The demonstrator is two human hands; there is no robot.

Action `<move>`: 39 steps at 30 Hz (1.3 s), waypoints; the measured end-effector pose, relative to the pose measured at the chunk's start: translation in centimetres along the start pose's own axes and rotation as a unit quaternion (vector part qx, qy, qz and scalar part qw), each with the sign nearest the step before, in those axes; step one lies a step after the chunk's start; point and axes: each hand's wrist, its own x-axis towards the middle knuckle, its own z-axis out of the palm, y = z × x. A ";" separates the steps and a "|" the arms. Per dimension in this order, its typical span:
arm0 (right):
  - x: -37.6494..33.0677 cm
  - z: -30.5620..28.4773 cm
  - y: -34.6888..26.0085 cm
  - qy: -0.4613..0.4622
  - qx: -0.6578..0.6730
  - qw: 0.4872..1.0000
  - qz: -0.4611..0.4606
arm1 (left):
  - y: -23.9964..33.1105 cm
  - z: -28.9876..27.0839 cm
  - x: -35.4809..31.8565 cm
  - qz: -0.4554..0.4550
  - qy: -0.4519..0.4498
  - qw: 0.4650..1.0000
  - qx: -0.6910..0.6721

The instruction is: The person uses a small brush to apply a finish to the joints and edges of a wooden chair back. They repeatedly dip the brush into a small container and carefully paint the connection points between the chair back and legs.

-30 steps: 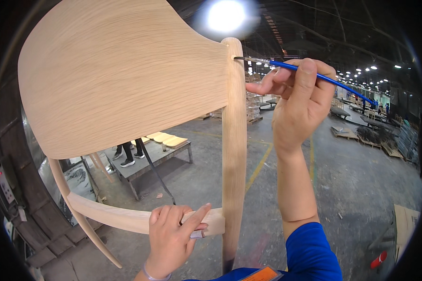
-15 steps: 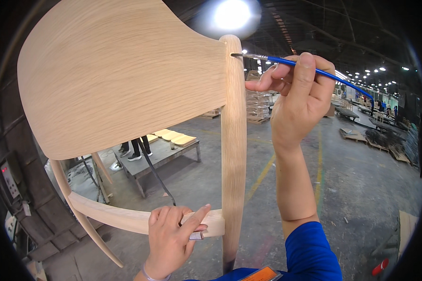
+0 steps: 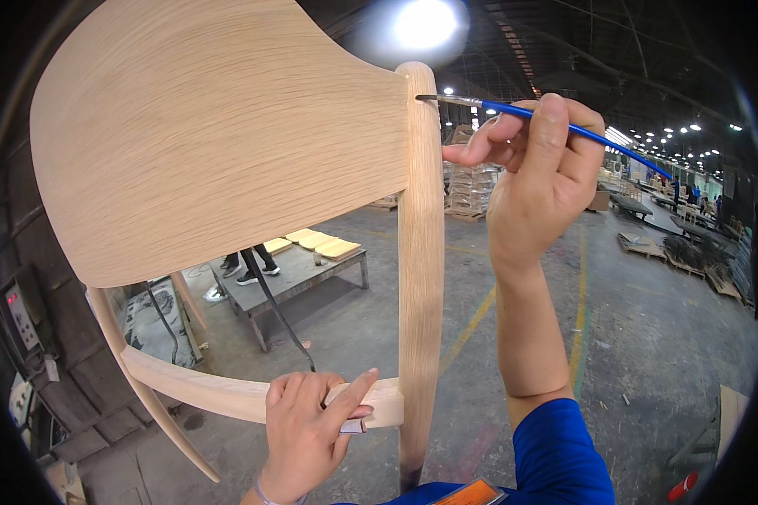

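Observation:
A pale wooden chair frame stands in front of me, with a broad curved backrest (image 3: 219, 151), an upright post (image 3: 421, 252) on the right and a curved lower rail (image 3: 198, 383). My right hand (image 3: 543, 181) pinches a thin blue paintbrush (image 3: 501, 108). Its dark bristle tip meets the post near the top, beside the backrest's corner. Lower down, my left hand (image 3: 312, 429) is closed over the right end of the rail. A small pale piece (image 3: 354, 427) shows under its fingers; what it is, I cannot make out.
Behind the chair, a low grey table (image 3: 303, 273) bears yellowish curved panels (image 3: 337, 247); a person's legs (image 3: 253, 263) show there. A black cable (image 3: 282, 316) runs down behind the rail. Wrapped stacks (image 3: 472, 189) and pallets (image 3: 640, 244) stand farther back. A control box (image 3: 24, 316) is at left.
The background has shifted slightly to the right as my view turns a little. Both hands, the paintbrush and the chair keep nearly the same places.

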 end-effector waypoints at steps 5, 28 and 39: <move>0.0 0.2 -0.2 0.007 0.004 1.000 0.014 | 0.2 -0.3 -0.1 -0.006 -0.003 1.000 -0.001; 0.3 0.5 -0.2 0.009 0.022 1.000 0.017 | 0.6 -0.6 -0.2 -0.005 0.007 1.000 -0.003; 0.5 0.6 -0.3 0.013 0.020 0.999 0.028 | 0.7 -0.7 -0.2 -0.010 0.004 1.000 -0.007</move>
